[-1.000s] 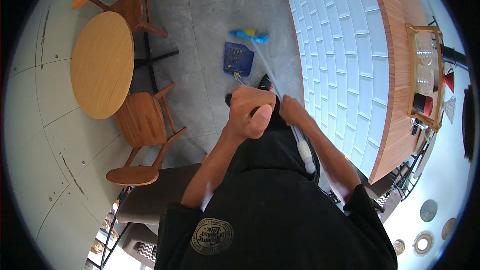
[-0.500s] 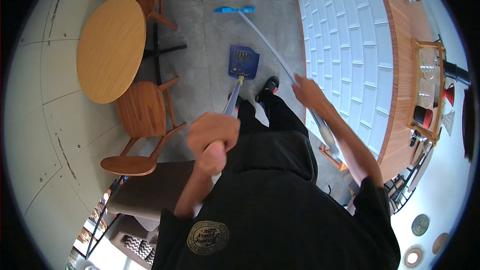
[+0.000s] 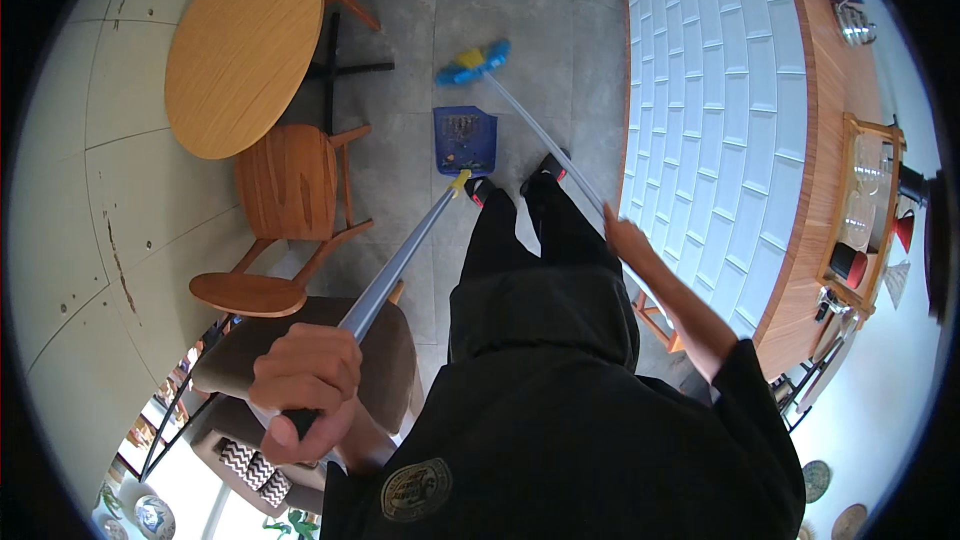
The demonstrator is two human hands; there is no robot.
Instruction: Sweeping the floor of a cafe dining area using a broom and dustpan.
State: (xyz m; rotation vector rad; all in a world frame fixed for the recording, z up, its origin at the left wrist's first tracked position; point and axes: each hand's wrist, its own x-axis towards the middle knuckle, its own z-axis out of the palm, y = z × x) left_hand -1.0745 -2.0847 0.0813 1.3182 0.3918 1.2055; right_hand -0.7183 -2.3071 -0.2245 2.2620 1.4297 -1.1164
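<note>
My left hand (image 3: 308,385) is closed round the upper end of a long grey handle, whose dark tip pokes out by the thumb. That handle slants down through a yellow joint to a blue dustpan (image 3: 466,141), lying on the floor just ahead of my feet with some debris in it. In my right hand (image 3: 628,240) is the grey stick of a broom (image 3: 473,62). Its blue and yellow head, slightly blurred, is just beyond the dustpan's far edge and apart from it.
To the left stand a round wooden table (image 3: 243,50) and a wooden chair (image 3: 285,185). A brown upholstered seat (image 3: 385,360) is close by my left arm. On the right runs a white-tiled counter (image 3: 700,140) with a wooden top, bearing a wooden rack (image 3: 840,210) of glassware.
The broom head has come nearer to the dustpan and tilted, showing its yellow part. My left hand has moved left and back, slanting the dustpan's handle. The dustpan has shifted a little left.
</note>
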